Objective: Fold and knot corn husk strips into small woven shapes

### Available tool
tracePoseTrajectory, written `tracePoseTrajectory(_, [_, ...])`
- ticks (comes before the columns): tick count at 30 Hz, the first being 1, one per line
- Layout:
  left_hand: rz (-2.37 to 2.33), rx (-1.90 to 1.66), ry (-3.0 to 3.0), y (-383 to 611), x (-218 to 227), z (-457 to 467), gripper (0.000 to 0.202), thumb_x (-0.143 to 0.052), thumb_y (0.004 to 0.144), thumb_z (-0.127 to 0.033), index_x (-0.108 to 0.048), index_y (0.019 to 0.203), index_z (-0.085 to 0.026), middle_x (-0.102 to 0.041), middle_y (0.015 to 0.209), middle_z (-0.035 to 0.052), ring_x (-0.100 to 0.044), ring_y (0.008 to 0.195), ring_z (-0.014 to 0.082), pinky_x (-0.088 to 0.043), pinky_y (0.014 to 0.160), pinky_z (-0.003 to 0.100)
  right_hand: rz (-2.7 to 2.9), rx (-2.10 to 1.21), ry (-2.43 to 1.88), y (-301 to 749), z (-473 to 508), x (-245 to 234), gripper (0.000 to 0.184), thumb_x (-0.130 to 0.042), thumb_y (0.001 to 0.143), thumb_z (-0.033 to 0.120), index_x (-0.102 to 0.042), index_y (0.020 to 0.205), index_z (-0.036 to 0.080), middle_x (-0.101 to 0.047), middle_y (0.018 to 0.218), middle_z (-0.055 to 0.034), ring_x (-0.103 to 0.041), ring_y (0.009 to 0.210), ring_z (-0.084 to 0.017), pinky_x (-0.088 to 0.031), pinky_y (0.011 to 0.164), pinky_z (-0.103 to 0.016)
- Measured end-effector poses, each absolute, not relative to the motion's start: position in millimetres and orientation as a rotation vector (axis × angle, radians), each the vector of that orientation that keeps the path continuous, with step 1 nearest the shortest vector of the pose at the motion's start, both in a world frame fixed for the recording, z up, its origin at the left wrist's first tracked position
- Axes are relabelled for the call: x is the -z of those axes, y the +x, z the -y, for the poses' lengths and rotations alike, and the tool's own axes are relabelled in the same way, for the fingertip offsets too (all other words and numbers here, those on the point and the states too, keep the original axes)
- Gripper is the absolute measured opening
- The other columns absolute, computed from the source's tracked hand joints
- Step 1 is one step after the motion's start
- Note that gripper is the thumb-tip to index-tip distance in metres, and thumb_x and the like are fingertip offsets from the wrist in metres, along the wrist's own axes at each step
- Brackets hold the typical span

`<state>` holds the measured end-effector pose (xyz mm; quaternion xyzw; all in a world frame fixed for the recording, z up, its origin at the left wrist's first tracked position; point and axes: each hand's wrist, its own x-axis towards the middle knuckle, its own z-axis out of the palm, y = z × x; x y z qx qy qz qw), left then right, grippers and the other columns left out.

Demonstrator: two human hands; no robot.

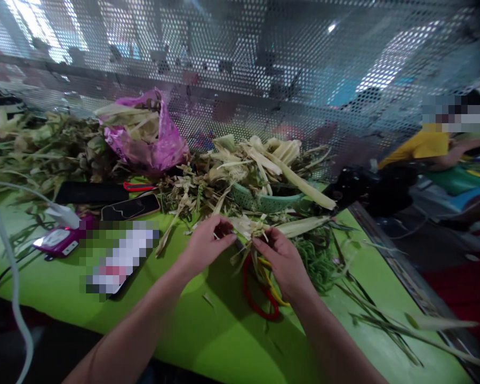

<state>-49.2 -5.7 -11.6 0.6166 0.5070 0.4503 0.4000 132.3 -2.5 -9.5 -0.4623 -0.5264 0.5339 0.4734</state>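
In the head view, a small bunch of pale corn husk strips [253, 226] is held over the green tabletop. My right hand [286, 261] pinches it between thumb and fingertips. Close by on its left side is my left hand [206, 248], with thumb and fingers apart around a gap that shows nothing gripped. A red loop [260, 309] and a yellow loop [272, 282] hang or lie below the bunch; whether they are tied to it I cannot tell. Behind my hands stands a green basket [264, 200] heaped with dried corn husks [260, 160].
Green string [318, 261] lies right of my right hand, long leaf strips [388, 320] beyond. A phone [132, 207], red-handled scissors [139, 186], a purple power strip [58, 242] and a pink bag [144, 141] are leftward. Perforated metal mesh [232, 69] rises behind; a yellow-sleeved person [416, 144] is at right.
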Motion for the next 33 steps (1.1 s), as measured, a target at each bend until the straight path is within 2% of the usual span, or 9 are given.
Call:
tracePoseTrajectory(4, [-1.217, -0.862, 1.585, -46.3, 10.2, 8.1, 0.026, -0.060, 0.079, -0.042, -0.060, 0.077, -0.016, -0.058, 0.068, -0.0001, -0.049, 0.063, 0.0129, -0.035, 0.057, 0.024, 1.296, -1.276, -1.118, 134.0, 1.4, 10.2, 0.027, -0.070, 0.076, 0.034, -0.059, 0.098, 0.022, -0.066, 0.097, -0.0032, -0.060, 0.094, -0.022, -0.047, 0.089, -0.037])
tracePoseTrajectory(7, [-1.130, -0.730, 1.635, -47.2, 10.9, 8.1, 0.031, -0.063, 0.076, -0.047, -0.062, 0.076, -0.016, -0.059, 0.068, -0.0002, -0.049, 0.063, 0.0129, -0.035, 0.057, 0.023, 1.296, -1.226, -1.118, 136.2, -0.1, 11.8, 0.027, -0.070, 0.076, 0.035, -0.059, 0.097, 0.021, -0.066, 0.095, -0.0030, -0.060, 0.092, -0.022, -0.046, 0.087, -0.035])
tracePoseTrajectory(12, [-0.984, -0.640, 1.655, -51.5, 12.7, 7.2, 0.019, -0.067, 0.073, -0.032, -0.062, 0.079, -0.014, -0.061, 0.073, -0.0001, -0.052, 0.068, 0.0125, -0.039, 0.064, 0.023, 1.292, -1.175, -1.124, 140.5, -4.0, 16.7, 0.026, -0.070, 0.078, 0.033, -0.060, 0.098, 0.021, -0.065, 0.096, -0.0018, -0.058, 0.088, -0.019, -0.045, 0.084, -0.032])
tracePoseTrajectory(16, [-0.963, -0.635, 1.613, -52.7, 13.9, 7.1, 0.012, -0.065, 0.072, -0.024, -0.061, 0.077, -0.014, -0.059, 0.070, -0.0015, -0.050, 0.066, 0.0114, -0.038, 0.063, 0.023, 1.286, -1.188, -1.110, 141.2, -4.9, 16.5, 0.025, -0.070, 0.078, 0.032, -0.061, 0.099, 0.022, -0.066, 0.096, -0.0013, -0.059, 0.088, -0.018, -0.044, 0.084, -0.032])
tracePoseTrajectory(21, [-0.934, -0.663, 1.484, -53.1, 12.1, 7.1, 0.015, -0.070, 0.069, -0.023, -0.060, 0.076, -0.014, -0.058, 0.069, -0.0023, -0.050, 0.064, 0.0100, -0.039, 0.065, 0.023, 1.286, -1.182, -1.080, 141.2, -6.0, 16.0, 0.022, -0.069, 0.078, 0.030, -0.063, 0.098, 0.024, -0.067, 0.098, -0.0010, -0.059, 0.090, -0.017, -0.045, 0.085, -0.031])
tracePoseTrajectory(26, [-0.899, -0.656, 1.451, -56.9, 8.8, 8.1, 0.020, -0.072, 0.069, -0.025, -0.066, 0.085, -0.013, -0.065, 0.078, 0.0002, -0.054, 0.071, 0.0112, -0.042, 0.073, 0.025, 1.264, -1.183, -1.090, 142.0, -7.1, 18.1, 0.023, -0.071, 0.075, 0.030, -0.064, 0.096, 0.025, -0.067, 0.095, 0.0003, -0.061, 0.089, -0.016, -0.046, 0.085, -0.031])
tracePoseTrajectory(33, [-0.866, -0.601, 1.540, -61.5, 4.6, 7.8, 0.024, -0.063, 0.076, -0.022, -0.069, 0.098, -0.015, -0.071, 0.092, 0.0041, -0.060, 0.083, 0.0147, -0.043, 0.084, 0.029, 1.269, -1.217, -1.073, 142.2, -6.2, 18.7, 0.024, -0.070, 0.076, 0.030, -0.063, 0.099, 0.026, -0.067, 0.097, -0.0002, -0.062, 0.091, -0.017, -0.048, 0.086, -0.033])
